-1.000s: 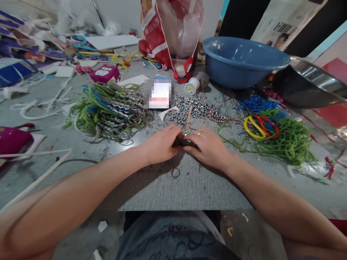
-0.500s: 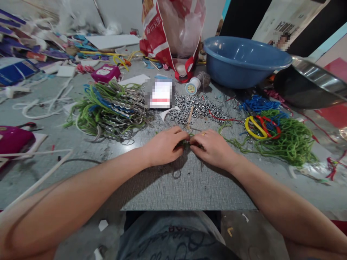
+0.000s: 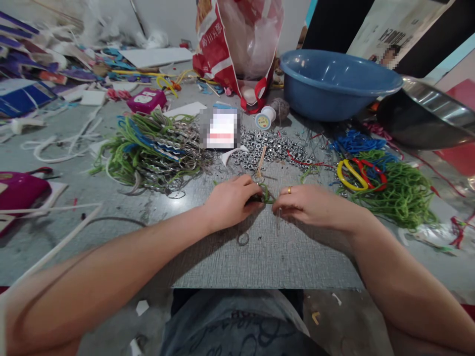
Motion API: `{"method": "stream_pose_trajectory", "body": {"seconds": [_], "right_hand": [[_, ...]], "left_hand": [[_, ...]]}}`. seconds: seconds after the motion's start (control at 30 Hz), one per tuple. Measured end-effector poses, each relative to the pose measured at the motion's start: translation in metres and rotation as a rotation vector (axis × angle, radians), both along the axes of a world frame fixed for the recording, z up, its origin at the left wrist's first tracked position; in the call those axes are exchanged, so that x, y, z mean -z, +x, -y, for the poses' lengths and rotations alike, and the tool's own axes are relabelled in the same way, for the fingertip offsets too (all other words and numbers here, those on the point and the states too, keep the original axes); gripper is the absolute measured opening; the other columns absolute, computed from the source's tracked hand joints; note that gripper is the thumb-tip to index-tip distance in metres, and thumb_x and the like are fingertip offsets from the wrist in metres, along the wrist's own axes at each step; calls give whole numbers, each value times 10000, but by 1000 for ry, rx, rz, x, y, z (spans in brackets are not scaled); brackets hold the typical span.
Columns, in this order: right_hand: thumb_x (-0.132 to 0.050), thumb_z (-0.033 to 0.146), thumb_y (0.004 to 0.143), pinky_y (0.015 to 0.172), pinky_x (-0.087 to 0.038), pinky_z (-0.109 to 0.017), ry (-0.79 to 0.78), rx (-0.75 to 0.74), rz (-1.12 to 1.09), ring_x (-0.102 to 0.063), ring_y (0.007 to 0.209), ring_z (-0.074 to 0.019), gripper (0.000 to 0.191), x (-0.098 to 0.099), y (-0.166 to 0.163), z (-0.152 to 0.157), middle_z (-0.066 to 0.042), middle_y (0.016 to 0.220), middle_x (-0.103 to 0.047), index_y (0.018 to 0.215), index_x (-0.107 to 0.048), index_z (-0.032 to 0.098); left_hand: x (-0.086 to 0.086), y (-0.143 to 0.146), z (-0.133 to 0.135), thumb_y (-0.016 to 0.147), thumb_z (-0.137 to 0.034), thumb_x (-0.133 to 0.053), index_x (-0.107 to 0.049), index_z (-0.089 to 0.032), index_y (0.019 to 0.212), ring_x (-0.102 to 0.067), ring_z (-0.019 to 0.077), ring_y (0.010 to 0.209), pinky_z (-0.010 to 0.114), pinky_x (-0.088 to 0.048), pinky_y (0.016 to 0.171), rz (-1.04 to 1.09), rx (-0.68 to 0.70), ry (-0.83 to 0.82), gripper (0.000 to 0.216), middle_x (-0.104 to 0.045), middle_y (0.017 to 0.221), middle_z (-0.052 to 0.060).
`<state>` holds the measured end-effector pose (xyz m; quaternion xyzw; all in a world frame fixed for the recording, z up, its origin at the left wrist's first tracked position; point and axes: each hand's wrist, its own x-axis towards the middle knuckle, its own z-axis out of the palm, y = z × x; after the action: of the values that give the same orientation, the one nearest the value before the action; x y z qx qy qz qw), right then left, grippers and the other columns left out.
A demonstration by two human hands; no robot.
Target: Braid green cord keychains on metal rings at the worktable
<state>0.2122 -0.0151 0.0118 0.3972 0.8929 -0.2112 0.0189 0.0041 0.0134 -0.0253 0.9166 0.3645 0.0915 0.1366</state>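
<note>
Near the front middle of the table, my left hand (image 3: 233,201) is closed around a green cord (image 3: 266,194), which loops up beside its fingertips. My right hand (image 3: 309,205), with a ring on one finger, pinches the cord a short way to the right. The part of the cord inside my left fingers is hidden. Just beyond both hands spreads a heap of small metal nuts (image 3: 256,148), with a thin wooden stick (image 3: 261,159) at its near edge. On the table below my left hand is a small grey ring (image 3: 243,239).
Left of the nuts lies a bundle of braided cords (image 3: 148,148). To the right, scissors (image 3: 351,175) with yellow and red handles rest on loose green cords (image 3: 404,195). Behind stand a blue basin (image 3: 334,94), a metal bowl (image 3: 419,118), a red bag (image 3: 215,49) and a thread spool (image 3: 263,120).
My right hand has moved right, away from my left hand, so a gap with green cord now shows between them. The cord trailing towards the green heap no longer shows. My left hand stays nearly in place.
</note>
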Motion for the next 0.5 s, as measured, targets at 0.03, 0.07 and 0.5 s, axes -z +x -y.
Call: {"method": "stream_pose_trajectory", "body": {"seconds": [0.03,0.07,0.5], "right_hand": [[-484,154,840,643,-351,-245,-7,-5,24,-559,759,-142,177,1,-1,1,-29,837,-631,900,-644,204],[-488,159,840,636,-347,-243,-7,-7,39,-553,750,-141,163,2,-3,2,-26,824,-625,880,-640,203],[-439,177,876,721,-404,-257,31,249,-489,-553,792,-133,115,17,-28,9,-27,858,-619,827,-543,187]], "left_hand": [[0,0,0,864,-328,-494,-613,-199,1011,-576,219,895,348,-478,740,-5,-5,9,229,-570,971,62],[1,1,0,867,-322,-488,-617,-208,1012,-578,216,890,344,-477,731,-8,-8,16,225,-572,966,57],[-2,-1,-1,820,-245,-531,-647,-171,860,-583,174,804,287,-460,683,62,-7,-62,144,-606,861,42]]}}
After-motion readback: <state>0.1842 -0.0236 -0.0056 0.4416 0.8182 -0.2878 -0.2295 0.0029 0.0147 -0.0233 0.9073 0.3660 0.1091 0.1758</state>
